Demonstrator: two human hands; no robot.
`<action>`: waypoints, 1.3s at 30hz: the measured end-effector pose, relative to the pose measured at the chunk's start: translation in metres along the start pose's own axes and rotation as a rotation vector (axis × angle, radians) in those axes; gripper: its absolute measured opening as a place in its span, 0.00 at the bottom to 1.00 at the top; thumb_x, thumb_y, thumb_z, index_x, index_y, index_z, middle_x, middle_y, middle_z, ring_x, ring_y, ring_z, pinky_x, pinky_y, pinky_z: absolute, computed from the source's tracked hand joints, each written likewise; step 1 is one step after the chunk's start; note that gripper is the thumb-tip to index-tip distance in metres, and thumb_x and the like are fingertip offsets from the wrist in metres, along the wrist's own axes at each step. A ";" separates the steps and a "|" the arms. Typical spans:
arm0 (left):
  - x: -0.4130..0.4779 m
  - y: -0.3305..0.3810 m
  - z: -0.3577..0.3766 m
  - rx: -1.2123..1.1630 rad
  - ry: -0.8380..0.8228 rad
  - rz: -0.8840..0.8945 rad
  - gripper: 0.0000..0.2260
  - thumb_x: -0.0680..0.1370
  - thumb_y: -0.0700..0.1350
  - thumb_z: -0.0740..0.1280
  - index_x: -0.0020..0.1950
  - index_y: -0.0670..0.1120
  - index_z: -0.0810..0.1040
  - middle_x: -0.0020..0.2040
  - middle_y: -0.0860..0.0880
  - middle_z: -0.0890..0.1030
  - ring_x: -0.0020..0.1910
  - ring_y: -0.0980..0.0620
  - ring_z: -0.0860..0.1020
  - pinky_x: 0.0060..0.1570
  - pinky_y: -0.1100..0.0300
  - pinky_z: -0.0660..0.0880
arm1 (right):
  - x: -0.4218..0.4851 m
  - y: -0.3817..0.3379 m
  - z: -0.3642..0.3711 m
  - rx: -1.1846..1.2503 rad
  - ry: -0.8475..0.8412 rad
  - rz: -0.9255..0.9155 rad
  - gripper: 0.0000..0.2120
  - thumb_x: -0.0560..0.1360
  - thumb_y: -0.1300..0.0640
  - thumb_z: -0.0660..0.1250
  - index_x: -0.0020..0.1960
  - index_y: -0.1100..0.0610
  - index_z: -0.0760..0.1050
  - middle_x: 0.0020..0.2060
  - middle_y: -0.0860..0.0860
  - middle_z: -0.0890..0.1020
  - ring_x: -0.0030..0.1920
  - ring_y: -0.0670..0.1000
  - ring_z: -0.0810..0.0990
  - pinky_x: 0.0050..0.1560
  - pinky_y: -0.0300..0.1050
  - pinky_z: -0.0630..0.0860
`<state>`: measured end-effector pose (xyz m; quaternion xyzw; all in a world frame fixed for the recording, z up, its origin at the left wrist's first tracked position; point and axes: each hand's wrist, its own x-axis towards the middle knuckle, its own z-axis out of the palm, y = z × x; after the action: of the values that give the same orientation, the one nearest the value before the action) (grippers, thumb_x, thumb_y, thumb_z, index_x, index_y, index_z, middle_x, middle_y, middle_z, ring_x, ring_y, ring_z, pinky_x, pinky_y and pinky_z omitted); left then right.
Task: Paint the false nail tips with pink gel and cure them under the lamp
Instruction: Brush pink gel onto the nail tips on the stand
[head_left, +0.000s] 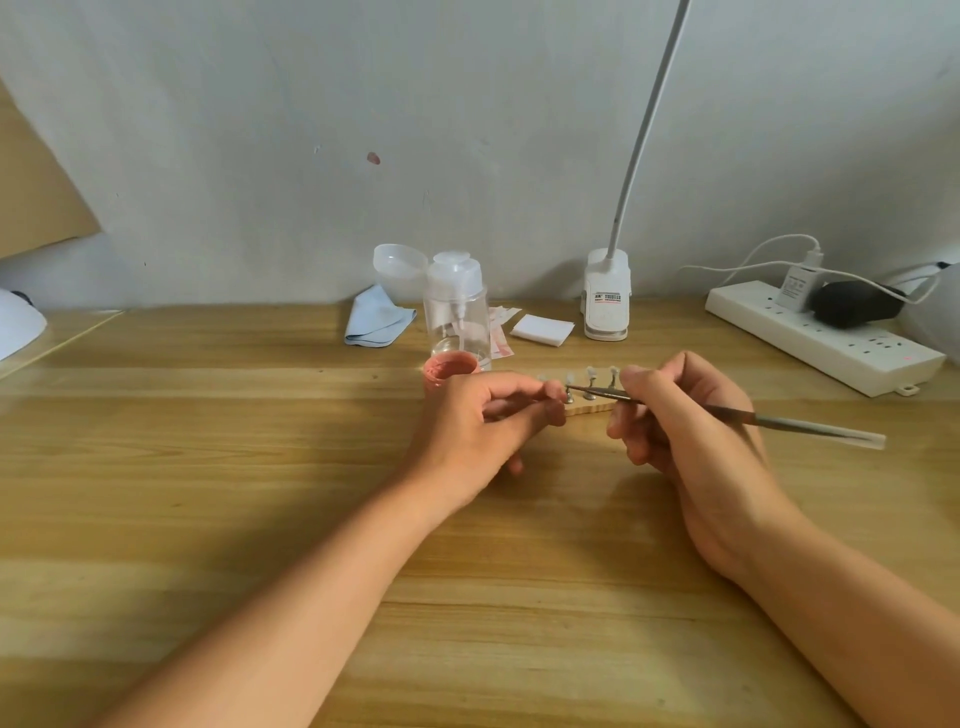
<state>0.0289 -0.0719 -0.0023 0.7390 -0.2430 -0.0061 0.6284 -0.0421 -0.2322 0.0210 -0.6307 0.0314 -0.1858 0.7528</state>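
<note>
Thin metal-handled brush (753, 415) at clear false nail tips (591, 372)
My right hand (675, 426) grips it; my left hand (483, 426) pinches the end of their pale wooden strip (592, 409)

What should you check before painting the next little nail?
1. Thin metal-handled brush gripped in right hand: ok.
2. Light wooden nail holder steadied by left hand: ok.
3. Brush tip reaching the clear false nail tips: ok.
4. Small round pot of pink gel open, close behind the left hand: ok.
5. Gel on the bristles: cannot tell.
6. White clip-on lamp switched on: cannot tell; its head is out of view.
</note>
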 end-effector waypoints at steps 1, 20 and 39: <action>0.000 0.000 0.000 -0.003 -0.008 0.002 0.06 0.75 0.47 0.73 0.51 0.50 0.86 0.45 0.51 0.87 0.48 0.43 0.84 0.26 0.65 0.72 | 0.000 0.000 0.000 0.001 -0.010 -0.003 0.11 0.78 0.60 0.66 0.39 0.56 0.68 0.29 0.55 0.81 0.26 0.48 0.71 0.28 0.38 0.69; 0.002 -0.005 0.000 0.054 -0.016 0.016 0.04 0.75 0.45 0.74 0.49 0.50 0.86 0.42 0.51 0.87 0.39 0.40 0.82 0.27 0.64 0.71 | 0.002 0.005 0.001 -0.039 -0.032 -0.028 0.08 0.79 0.60 0.67 0.44 0.60 0.69 0.29 0.54 0.81 0.24 0.47 0.69 0.25 0.36 0.67; 0.003 -0.005 0.000 0.044 0.000 0.007 0.05 0.75 0.45 0.74 0.49 0.47 0.86 0.42 0.49 0.87 0.39 0.39 0.82 0.26 0.65 0.71 | 0.002 0.006 0.001 -0.066 -0.037 -0.032 0.07 0.79 0.61 0.66 0.45 0.61 0.69 0.28 0.53 0.80 0.24 0.47 0.68 0.24 0.37 0.65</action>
<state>0.0332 -0.0727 -0.0067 0.7519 -0.2455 0.0016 0.6119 -0.0386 -0.2308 0.0157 -0.6588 0.0134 -0.1847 0.7292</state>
